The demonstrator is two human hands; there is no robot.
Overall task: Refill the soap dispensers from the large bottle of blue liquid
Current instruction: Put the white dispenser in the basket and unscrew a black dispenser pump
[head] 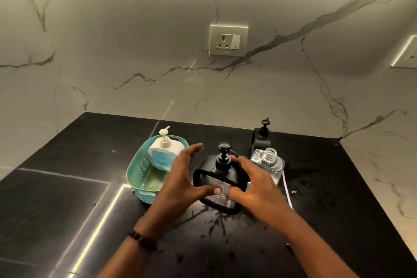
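A black-framed glass soap dispenser point(222, 177) with a black pump stands tilted toward me at the middle of the black counter. My right hand point(255, 185) grips its right side, fingers behind and thumb in front. My left hand point(187, 178) is at its left with fingers spread, the thumb tip touching the glass front. A white pump bottle with blue liquid point(163, 153) stands in a teal basket point(137, 171) to the left. A clear glass dispenser bottle point(268, 161) with an open neck and no pump stands just to the right.
Another black pump in a black holder point(261, 136) stands behind, near the marble wall. A white strip point(287, 192) lies beside the clear bottle. Drops and wet smears point(216, 221) cover the counter in front. A wall socket point(228, 40) is above.
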